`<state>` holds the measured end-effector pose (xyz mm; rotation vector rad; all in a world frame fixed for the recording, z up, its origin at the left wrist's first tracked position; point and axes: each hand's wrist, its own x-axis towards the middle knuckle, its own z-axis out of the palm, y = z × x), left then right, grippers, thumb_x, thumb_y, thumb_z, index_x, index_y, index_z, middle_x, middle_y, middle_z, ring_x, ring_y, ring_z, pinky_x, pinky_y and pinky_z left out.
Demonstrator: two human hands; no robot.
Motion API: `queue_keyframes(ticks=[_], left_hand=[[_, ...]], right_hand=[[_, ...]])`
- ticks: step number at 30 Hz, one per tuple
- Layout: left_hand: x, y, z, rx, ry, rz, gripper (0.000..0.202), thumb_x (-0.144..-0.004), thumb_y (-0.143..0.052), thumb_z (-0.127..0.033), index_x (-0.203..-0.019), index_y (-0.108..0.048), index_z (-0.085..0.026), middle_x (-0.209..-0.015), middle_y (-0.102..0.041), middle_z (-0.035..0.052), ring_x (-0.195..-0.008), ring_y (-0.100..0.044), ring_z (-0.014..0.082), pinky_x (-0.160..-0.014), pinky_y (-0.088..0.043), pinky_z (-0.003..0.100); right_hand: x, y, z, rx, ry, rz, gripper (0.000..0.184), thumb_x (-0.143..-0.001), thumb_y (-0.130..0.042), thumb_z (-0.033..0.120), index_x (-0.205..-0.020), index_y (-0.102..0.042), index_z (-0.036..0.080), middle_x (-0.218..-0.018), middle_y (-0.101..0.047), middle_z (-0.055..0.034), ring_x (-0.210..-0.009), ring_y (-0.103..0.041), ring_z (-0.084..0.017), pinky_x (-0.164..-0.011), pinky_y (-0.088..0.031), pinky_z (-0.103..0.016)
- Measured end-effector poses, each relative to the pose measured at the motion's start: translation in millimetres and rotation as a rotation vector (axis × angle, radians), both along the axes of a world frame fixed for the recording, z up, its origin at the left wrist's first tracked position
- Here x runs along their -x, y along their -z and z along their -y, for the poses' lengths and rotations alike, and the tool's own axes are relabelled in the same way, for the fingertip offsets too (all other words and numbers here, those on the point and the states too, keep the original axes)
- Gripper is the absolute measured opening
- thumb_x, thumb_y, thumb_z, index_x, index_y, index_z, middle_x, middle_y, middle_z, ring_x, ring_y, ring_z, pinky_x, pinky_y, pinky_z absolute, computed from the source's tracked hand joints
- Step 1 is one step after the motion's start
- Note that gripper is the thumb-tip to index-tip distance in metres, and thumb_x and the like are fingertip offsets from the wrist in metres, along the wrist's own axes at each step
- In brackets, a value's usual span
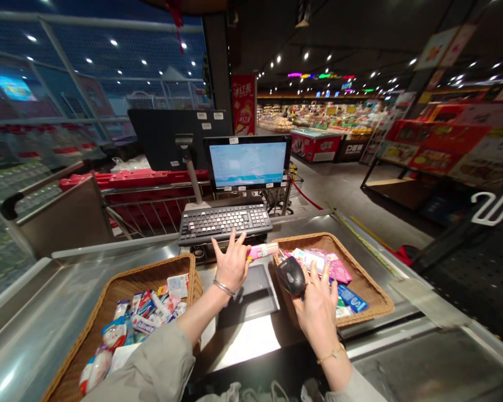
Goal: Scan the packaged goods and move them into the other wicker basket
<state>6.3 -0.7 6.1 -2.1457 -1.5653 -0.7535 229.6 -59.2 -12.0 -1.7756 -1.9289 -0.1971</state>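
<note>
My left hand [233, 264], wearing a bracelet, is just in front of the keyboard [226, 220] with its fingers spread. Its thumb side grips a small pink pack [263, 251] with striped, stick-like contents at one end. A black barcode scanner [290, 275] juts out between the thumb and index finger of my right hand [317, 304], whose palm hides the grip. The other fingers of that hand reach over the right wicker basket [375, 298], touching or just above a white rectangular item [314, 261]. Pink packets [339, 271] and a blue packet [352, 298] lie in this basket.
A left wicker basket [103, 298] holds several small packaged goods. Behind the keyboard stand a lit monitor [248, 162] and a dark screen's back [163, 139]. Between the baskets lies a flat grey panel [254, 293] on the metal counter [151, 254]. A white hanger [492, 204] hangs right.
</note>
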Motion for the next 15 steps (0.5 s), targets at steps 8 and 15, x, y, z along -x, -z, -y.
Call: queue_keyframes(ticks=[8, 15], left_hand=[[-31, 3.3, -20, 0.021, 0.056, -0.029, 0.014, -0.09, -0.048, -0.022, -0.099, -0.058, -0.018, -0.141, -0.05, 0.0129, -0.141, -0.029, 0.0345, -0.106, 0.001, 0.078], [-52, 19.2, -35, 0.071, 0.114, -0.076, 0.019, -0.088, -0.043, -0.011, -0.096, -0.058, -0.018, -0.143, -0.048, 0.0109, -0.142, -0.026, 0.0313, -0.106, 0.004, 0.077]], right_hand=[[-28, 3.9, -11, 0.035, 0.091, 0.008, 0.055, -0.083, -0.046, 0.022, -0.136, -0.043, 0.011, -0.151, -0.033, -0.0146, -0.145, -0.008, -0.033, -0.109, -0.025, -0.057], [-56, 4.6, -16, 0.038, 0.161, -0.072, 0.058, -0.085, -0.044, 0.026, -0.139, -0.038, 0.007, -0.149, -0.036, -0.0156, -0.146, -0.003, -0.032, -0.111, -0.021, -0.058]])
